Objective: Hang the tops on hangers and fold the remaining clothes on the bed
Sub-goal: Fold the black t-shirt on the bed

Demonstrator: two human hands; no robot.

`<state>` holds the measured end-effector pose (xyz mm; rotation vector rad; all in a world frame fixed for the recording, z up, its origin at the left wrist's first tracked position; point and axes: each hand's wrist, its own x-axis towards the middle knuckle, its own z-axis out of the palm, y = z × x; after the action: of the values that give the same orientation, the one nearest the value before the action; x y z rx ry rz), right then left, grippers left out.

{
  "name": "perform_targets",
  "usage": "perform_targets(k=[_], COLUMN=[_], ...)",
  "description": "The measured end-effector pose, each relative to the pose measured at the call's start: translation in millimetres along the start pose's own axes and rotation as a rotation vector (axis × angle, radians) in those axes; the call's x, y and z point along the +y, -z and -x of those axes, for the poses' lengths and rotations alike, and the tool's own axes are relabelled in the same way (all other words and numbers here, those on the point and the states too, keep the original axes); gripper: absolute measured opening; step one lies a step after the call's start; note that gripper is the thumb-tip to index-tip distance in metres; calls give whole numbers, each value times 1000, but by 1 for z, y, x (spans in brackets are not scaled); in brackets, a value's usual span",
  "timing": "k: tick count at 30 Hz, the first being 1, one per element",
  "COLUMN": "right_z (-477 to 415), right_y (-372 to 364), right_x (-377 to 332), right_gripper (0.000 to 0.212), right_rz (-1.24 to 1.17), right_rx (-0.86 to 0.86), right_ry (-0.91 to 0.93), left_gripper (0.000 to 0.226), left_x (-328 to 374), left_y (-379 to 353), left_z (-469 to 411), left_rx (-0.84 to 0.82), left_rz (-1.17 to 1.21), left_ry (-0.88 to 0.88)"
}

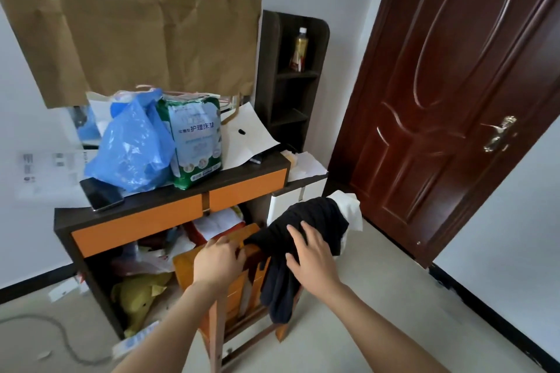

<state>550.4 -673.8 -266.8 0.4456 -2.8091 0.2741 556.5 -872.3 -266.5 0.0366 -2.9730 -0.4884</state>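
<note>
- Cluttered tabletop (169, 197) and a brown door (439, 100) filled the room.
- Over a wooden chair (185, 272) back hung a dark garment (315, 221).
- Gripping the chair rail was the left hand (219, 263); the right hand (312, 254) lay flat on the garment, fingers spread.

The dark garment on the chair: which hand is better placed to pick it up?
Probably the right hand: it lies flat on the dark garment, while the left hand holds the chair back beside it.

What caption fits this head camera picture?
Left hand grips a wooden chair; right hand rests on the black garment draped over it.
</note>
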Motion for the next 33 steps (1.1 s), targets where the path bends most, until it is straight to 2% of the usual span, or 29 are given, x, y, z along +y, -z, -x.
perform_targets(k=[3,8,11,18,20,23,29,31,33], right_z=[-16,-15,-23,-43,-51,-67,-77,-83,-90], right_y=[-14,-37,-29,-22,-15,-9,44,72,100], right_x=[0,-9,-4,4,9,20,19,18,14], right_gripper=[60,66,57,35,20,23,16,16,15], right_rz=[-49,34,32,-31,-108,-215,-665,-790,-880], right_rx=[-120,-80,-1,-1,-82,-169,40,112,142], right_ry=[-92,-67,-11,-21,-34,-100,-212,-186,-128], left_gripper=[31,31,32,34,34,33,34,44,85], left_x=[0,-3,2,5,4,6,7,6,2], left_y=[-2,-5,-7,-4,-4,-2,-1,3,8], left_z=[0,2,2,4,3,2,2,2,5], left_rx=[-3,12,6,-13,-15,-22,-67,-107,-128], left_rz=[1,-13,-25,-86,-89,-102,-101,-32,215], left_ry=[38,97,154,184,185,192,201,204,220])
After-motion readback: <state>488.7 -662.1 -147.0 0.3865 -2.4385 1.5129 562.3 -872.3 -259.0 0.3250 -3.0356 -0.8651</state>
